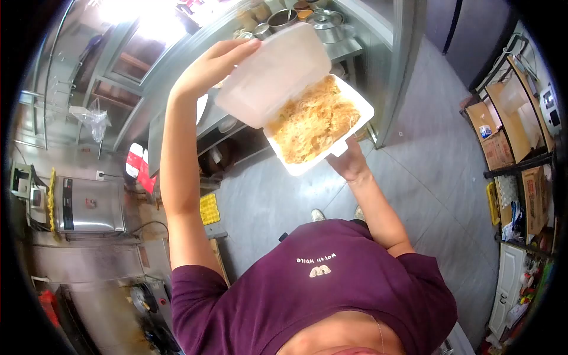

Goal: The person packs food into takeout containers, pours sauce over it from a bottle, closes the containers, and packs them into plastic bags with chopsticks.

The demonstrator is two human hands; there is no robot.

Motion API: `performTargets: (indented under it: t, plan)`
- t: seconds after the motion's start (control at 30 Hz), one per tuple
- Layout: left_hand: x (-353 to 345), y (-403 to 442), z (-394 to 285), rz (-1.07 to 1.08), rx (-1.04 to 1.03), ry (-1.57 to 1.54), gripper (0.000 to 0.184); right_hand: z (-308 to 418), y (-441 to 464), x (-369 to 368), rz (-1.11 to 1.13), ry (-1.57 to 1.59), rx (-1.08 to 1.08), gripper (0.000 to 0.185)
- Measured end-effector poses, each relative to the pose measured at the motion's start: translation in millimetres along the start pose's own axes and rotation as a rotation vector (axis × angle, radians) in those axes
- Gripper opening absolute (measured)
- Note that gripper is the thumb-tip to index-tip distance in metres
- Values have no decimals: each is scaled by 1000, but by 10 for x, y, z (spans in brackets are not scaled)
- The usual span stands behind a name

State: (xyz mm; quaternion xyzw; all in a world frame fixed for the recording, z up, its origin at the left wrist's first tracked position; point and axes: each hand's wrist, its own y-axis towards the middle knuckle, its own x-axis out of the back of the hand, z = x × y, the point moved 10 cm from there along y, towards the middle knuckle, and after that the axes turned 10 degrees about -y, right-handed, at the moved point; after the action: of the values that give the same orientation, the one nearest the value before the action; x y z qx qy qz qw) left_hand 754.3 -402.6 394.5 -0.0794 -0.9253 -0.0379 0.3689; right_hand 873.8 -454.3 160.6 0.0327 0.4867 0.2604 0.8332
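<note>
A white takeaway container (pixel 362 109) full of shredded, yellowish-brown food (pixel 316 121) is held up in front of me, slightly tilted. Its translucent, frosted lid (pixel 281 68) stands raised along the far left side of the box. My left hand (pixel 222 62) grips the lid's upper left edge, the fingertips partly behind it. From below and the near right side, my right hand (pixel 349 160) holds the container, and most of its fingers are hidden under it.
Beyond the container is a metal counter (pixel 346 48) with a lidded pot (pixel 325 25) and jars. At right, shelves (pixel 488 136) hold cardboard boxes. A stainless appliance (pixel 92 204) is at left. Grey tiled floor (pixel 408 171) and a yellow crate (pixel 209 209) lie below.
</note>
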Motion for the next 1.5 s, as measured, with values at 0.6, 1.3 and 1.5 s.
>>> performTargets:
  t: [0.6,1.3,1.5]
  plan:
    - [-1259,-542,28,61,-312,483,83,137,210,19,-96,-499,154,52]
    - [-727,-415,-551,-393,-409,660,81,-45,267,-210,-107,-75,41,54]
    - [-797,-462,-560,-427,-499,762,77,-36,303,-217,-128,-74,56,55]
